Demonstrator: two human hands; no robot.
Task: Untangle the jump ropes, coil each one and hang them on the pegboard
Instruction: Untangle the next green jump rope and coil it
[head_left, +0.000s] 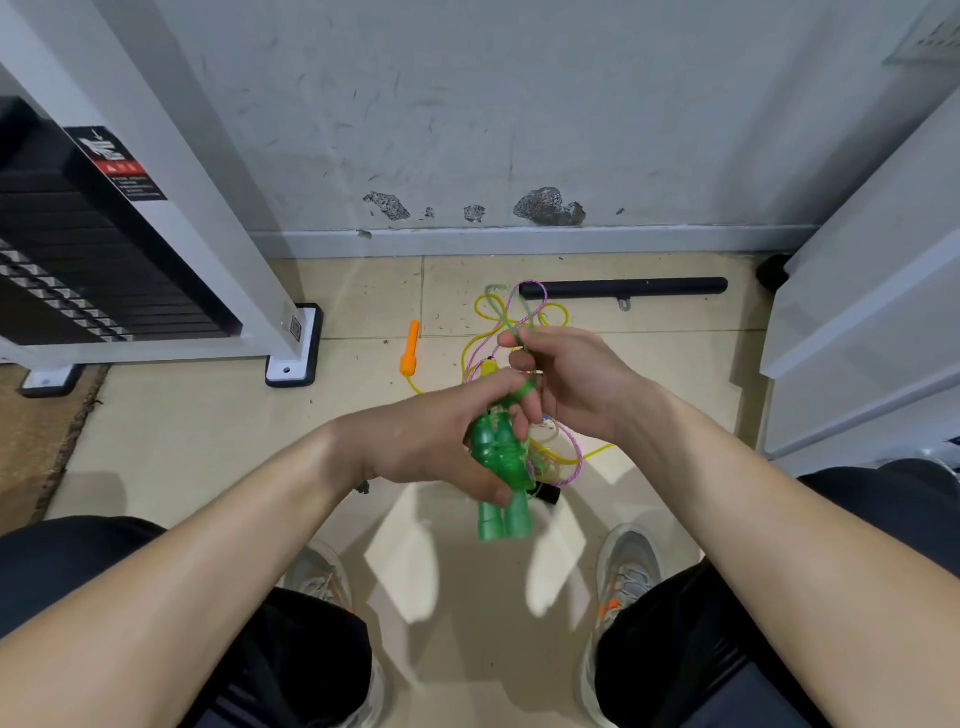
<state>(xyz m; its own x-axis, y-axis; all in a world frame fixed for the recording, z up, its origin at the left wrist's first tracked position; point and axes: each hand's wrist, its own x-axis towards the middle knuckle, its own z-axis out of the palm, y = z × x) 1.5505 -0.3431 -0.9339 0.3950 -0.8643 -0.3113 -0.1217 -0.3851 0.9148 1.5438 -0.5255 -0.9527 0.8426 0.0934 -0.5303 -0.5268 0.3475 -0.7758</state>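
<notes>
My left hand (431, 441) grips two translucent green jump-rope handles (504, 478) side by side, their ends pointing down. My right hand (566, 379) pinches the green rope (522, 332) just above them, a loop of it rising past my fingers. On the floor beneath lie a tangled yellow rope (483, 312) with an orange handle (410, 351) to the left and a pink-and-white braided rope (574, 457) that loops up toward the wall. A black handle (548, 493) shows partly under the green handles.
A black bar (623, 288) lies on the tiles near the wall's skirting. A white machine frame with a black weight stack (104, 249) stands at the left, and a white cabinet (872, 312) at the right. My shoes (623, 566) and knees fill the bottom.
</notes>
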